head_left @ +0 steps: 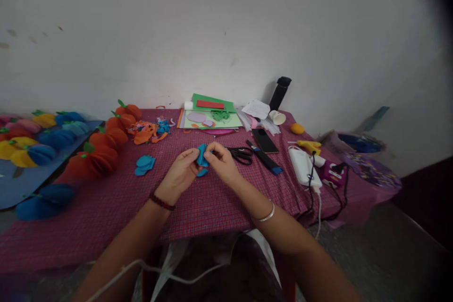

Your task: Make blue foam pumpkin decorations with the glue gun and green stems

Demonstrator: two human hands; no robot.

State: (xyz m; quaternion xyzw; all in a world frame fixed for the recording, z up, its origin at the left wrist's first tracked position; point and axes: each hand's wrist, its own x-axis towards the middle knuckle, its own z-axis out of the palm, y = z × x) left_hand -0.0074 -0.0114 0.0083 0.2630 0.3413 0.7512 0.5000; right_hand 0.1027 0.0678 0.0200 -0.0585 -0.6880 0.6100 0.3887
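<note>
Both my hands meet over the middle of the red checked tablecloth. My left hand and my right hand pinch a folded blue paper piece between their fingertips. Another blue piece lies just under them on the cloth. A small stack of blue paper rounds sits to the left of my left hand. Black scissors lie just right of my right hand.
Orange paper pumpkins and blue and yellow ones line the left side. Paper scraps, green sheets, a phone, a yellow glue gun, a white power adapter with cables and a black bottle lie behind and right.
</note>
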